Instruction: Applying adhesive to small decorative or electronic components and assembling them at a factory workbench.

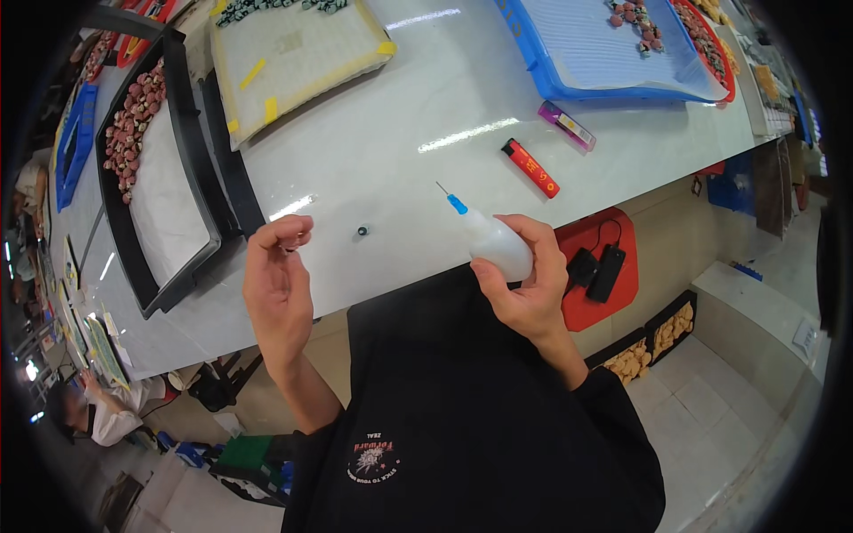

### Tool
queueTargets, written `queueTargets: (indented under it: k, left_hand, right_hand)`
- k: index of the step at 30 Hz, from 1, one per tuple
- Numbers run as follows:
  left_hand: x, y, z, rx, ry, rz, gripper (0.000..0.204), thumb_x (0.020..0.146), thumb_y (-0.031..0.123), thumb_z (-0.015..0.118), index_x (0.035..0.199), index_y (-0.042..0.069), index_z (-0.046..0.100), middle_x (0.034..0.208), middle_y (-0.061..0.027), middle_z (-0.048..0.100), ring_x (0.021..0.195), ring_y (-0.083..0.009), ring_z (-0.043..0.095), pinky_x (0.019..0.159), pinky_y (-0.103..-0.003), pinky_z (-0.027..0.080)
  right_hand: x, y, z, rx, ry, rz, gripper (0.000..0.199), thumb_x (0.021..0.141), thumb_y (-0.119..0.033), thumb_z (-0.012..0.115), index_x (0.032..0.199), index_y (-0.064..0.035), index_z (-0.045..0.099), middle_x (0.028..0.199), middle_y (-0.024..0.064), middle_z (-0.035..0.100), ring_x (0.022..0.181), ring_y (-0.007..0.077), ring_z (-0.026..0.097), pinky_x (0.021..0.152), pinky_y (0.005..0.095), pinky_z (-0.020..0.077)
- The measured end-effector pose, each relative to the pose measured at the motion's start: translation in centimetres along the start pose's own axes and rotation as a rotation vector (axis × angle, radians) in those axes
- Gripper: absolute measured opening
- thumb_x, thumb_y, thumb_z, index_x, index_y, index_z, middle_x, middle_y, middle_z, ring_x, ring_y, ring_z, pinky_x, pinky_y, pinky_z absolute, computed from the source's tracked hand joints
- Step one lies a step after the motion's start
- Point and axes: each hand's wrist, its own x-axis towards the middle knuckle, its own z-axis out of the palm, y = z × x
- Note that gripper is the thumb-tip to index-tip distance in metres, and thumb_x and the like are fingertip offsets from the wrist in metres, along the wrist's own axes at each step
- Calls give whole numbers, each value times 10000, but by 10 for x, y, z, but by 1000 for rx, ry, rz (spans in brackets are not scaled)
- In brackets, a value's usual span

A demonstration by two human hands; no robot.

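My right hand point(533, 275) is wrapped round a white squeeze bottle point(504, 247). The bottle tilts up to the left over the table's near edge, and a thin metal needle with a blue hub point(457, 204) forms its tip. To the left, my left hand point(280, 284) is raised with its fingers curled in toward the thumb. Something tiny and shiny may sit at its fingertips, too small to name. Between the hands, on the white table point(391, 178), lies a small dark round piece point(362, 231), touched by neither hand.
Beyond the bottle lie a red lighter point(530, 169) and a purple box point(567, 126). A blue tray point(613, 89) with reddish pieces is at far right. A black tray point(191, 151) of reddish pieces stands left, beside a yellow-taped board point(302, 67). A red stool point(613, 302) is below the edge.
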Motion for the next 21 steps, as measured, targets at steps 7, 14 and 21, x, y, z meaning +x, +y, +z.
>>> queueTargets:
  k: [7,14,21]
  left_hand:
    - [0,1,2,-369,-108,-96,204,895,-11,495,1095,-29,533,1107,-158,582,919,-173,557,841,-327,466]
    - [7,7,9,-530,-159,-89,272,881,35,556,1136,-57,570,1111,-178,592,888,-185,572,792,-318,494]
    - [7,9,12,-533,-202,-118,285,887,8,529,1160,-69,557,1115,-183,591,891,-180,593,797,-307,500]
  right_hand:
    - [4,-6,1,-49,-86,-141,431,694,-84,726,1068,25,542,899,110,627,727,168,630,641,253,487]
    - [9,-15,7,-11,-165,-157,426,676,-90,749,1049,-7,560,834,141,640,674,278,644,591,312,505]
    - [10,-15,11,-7,-200,-143,424,678,-93,747,1051,-5,567,822,137,635,655,272,632,582,312,500]
